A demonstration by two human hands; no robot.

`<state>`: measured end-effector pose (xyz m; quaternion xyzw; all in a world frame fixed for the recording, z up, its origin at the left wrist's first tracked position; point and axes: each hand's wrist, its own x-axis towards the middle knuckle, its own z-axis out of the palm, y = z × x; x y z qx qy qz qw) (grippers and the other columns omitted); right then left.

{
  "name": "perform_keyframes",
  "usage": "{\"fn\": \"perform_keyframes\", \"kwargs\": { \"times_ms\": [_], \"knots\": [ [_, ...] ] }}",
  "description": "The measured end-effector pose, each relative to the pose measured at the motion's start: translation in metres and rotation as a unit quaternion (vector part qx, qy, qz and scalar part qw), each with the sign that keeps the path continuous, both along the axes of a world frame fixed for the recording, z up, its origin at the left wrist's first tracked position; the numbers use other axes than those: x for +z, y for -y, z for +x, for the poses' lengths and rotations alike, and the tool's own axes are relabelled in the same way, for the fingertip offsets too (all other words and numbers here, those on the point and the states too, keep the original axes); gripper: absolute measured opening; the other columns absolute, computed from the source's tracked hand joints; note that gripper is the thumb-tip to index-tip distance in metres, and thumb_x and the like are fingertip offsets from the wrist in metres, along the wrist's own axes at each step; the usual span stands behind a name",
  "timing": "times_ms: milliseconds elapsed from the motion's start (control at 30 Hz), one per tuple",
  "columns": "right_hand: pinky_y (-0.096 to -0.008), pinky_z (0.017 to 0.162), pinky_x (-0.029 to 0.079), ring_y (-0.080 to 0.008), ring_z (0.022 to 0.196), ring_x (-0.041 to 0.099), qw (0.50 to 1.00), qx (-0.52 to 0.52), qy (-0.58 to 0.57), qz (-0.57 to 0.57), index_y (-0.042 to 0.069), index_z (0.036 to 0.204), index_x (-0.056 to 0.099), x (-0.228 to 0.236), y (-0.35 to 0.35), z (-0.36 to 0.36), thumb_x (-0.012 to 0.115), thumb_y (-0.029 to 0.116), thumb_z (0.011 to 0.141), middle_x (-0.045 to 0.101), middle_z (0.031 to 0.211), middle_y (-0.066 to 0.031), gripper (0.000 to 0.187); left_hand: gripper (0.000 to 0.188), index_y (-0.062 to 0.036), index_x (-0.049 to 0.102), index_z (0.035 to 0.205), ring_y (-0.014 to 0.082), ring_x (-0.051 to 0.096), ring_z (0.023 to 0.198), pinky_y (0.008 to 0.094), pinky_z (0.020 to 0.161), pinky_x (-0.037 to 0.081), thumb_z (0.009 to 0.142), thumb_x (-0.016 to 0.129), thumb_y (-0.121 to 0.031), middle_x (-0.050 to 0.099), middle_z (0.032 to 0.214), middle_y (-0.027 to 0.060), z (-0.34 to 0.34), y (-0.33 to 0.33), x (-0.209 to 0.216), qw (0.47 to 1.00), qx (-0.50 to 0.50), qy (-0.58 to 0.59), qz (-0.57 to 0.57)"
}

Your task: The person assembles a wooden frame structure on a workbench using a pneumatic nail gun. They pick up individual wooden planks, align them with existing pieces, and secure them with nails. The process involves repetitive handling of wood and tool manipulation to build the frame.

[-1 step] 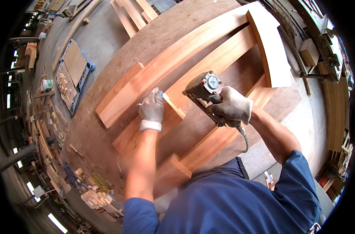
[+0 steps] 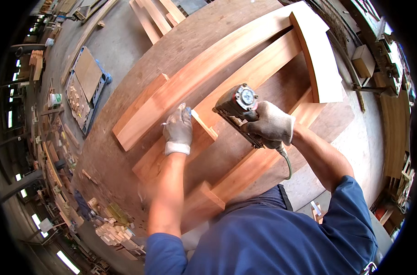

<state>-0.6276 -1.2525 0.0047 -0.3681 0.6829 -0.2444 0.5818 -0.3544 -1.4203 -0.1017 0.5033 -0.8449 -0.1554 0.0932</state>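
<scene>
My right hand [image 2: 272,123], in a pale work glove, is wrapped round the handle of a dark pneumatic nail gun [image 2: 238,106]. A hose [image 2: 289,167] hangs from the handle's lower end. The gun is over the middle of a wooden frame; its nose is hidden, so contact cannot be told. My left hand [image 2: 178,128], gloved and stained grey, holds a short wooden board [image 2: 197,140] at the left end of the middle slat [image 2: 245,73]; some fingertips are hidden. A long curved board [image 2: 208,59] lies just beyond, with a wide end board [image 2: 316,59] across the right.
The frame lies on a large brown worktable [image 2: 103,156]. A nearer slat [image 2: 245,172] and a block [image 2: 204,201] are close to my body. Loose timbers [image 2: 155,20] are beyond the table. A cart [image 2: 87,80] and piled offcuts [image 2: 114,231] stand to the left.
The nail gun and my right hand have shifted very slightly left. My left hand stays in place on the board.
</scene>
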Motion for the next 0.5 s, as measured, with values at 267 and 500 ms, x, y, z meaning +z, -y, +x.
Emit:
{"fn": "perform_keyframes", "kwargs": {
  "times_ms": [267, 500],
  "knots": [
    [-0.0377, 0.078, 0.059, -0.0180, 0.082, 0.072, 1.000, 0.023, -0.008, 0.013, -0.001, 0.102, 0.076, -0.002, 0.040, 0.008, 0.078, 0.021, 0.083, 0.076, 0.087, -0.0099, 0.029, 0.031, -0.0111, 0.077, 0.130, 0.0402, 0.076, 0.106, 0.0518, 0.091, 0.060, 0.110, 0.064, -0.030, 0.079, 0.115, 0.0209, 0.000, -0.003, 0.002, 1.000, -0.006, -0.013, -0.027],
    [-0.0374, 0.075, 0.058, -0.0180, 0.079, 0.071, 0.998, 0.053, -0.017, 0.042, 0.001, 0.100, 0.076, -0.016, 0.062, 0.009, 0.079, 0.021, 0.082, 0.075, 0.085, -0.0082, 0.027, 0.027, -0.0094, 0.077, 0.128, 0.0419, 0.076, 0.102, 0.0532, 0.088, 0.060, 0.108, 0.065, -0.024, 0.079, 0.111, 0.0229, 0.000, -0.003, -0.003, 0.997, -0.024, -0.054, -0.056]
  ]
}}
